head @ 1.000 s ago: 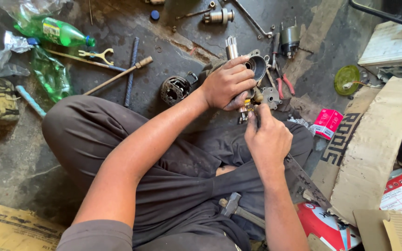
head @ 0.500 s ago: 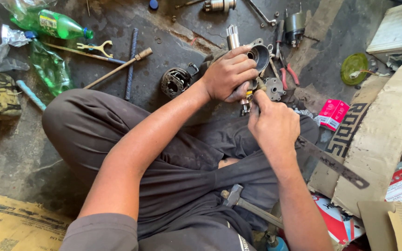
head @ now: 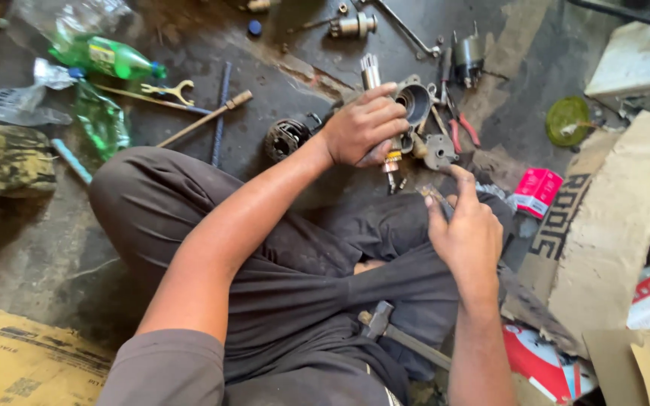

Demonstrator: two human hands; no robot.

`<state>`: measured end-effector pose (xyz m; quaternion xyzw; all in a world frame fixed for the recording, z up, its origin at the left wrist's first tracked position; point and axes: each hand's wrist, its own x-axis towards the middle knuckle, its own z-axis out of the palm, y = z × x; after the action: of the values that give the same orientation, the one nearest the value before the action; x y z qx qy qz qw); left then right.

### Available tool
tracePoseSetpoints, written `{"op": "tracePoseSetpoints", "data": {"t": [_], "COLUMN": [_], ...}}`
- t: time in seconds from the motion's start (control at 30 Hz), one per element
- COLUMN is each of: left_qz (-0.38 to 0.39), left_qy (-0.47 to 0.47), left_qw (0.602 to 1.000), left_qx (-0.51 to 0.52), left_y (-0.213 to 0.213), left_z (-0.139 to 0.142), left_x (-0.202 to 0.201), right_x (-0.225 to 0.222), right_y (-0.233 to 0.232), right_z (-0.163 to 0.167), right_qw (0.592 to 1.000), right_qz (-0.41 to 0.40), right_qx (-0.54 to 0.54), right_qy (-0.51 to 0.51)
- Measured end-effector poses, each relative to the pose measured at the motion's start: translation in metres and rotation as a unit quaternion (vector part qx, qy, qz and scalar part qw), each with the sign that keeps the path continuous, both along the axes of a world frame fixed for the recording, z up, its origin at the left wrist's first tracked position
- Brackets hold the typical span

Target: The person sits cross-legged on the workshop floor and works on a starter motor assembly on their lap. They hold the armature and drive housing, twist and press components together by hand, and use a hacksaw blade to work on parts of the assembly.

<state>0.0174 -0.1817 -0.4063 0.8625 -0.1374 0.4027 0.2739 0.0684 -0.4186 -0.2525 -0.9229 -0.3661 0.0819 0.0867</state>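
Note:
My left hand [head: 365,125] grips a greasy metal motor housing [head: 414,101] with a splined shaft sticking up, held just above the dark floor. A small brass-tipped part hangs under my fingers. My right hand [head: 463,229] has come away from the housing, lower right of it, and pinches a thin screwdriver [head: 436,200] between thumb and forefinger. I sit cross-legged in dark trousers. A hammer [head: 399,333] rests on my lap.
A round armature part [head: 286,138], red-handled pliers [head: 461,128], a long rod [head: 203,119], a yellow wrench [head: 172,92] and a green bottle [head: 107,58] lie on the floor. A pink box [head: 537,190] and cardboard [head: 617,225] sit at right.
My right hand has pulled back from the housing toward my knee with the screwdriver. The left hand still holds the housing, and the view has shifted slightly.

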Motion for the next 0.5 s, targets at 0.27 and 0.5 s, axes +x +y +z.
{"op": "tracePoseSetpoints", "data": {"t": [0.27,0.5], "left_qz": [0.004,0.003], "left_qy": [-0.002,-0.004], "left_qw": [1.0,1.0], "left_qx": [-0.01,-0.018], "left_y": [0.0,-0.002], "left_z": [0.001,0.001], "left_x": [0.0,0.0], "right_x": [-0.013,-0.012], "right_y": [0.031,0.042], "right_z": [-0.018,-0.015], "right_qw": [0.99,0.99], "right_qz": [0.056,0.08], "right_qx": [0.107,0.083], "right_qy": [-0.067,-0.075]}}
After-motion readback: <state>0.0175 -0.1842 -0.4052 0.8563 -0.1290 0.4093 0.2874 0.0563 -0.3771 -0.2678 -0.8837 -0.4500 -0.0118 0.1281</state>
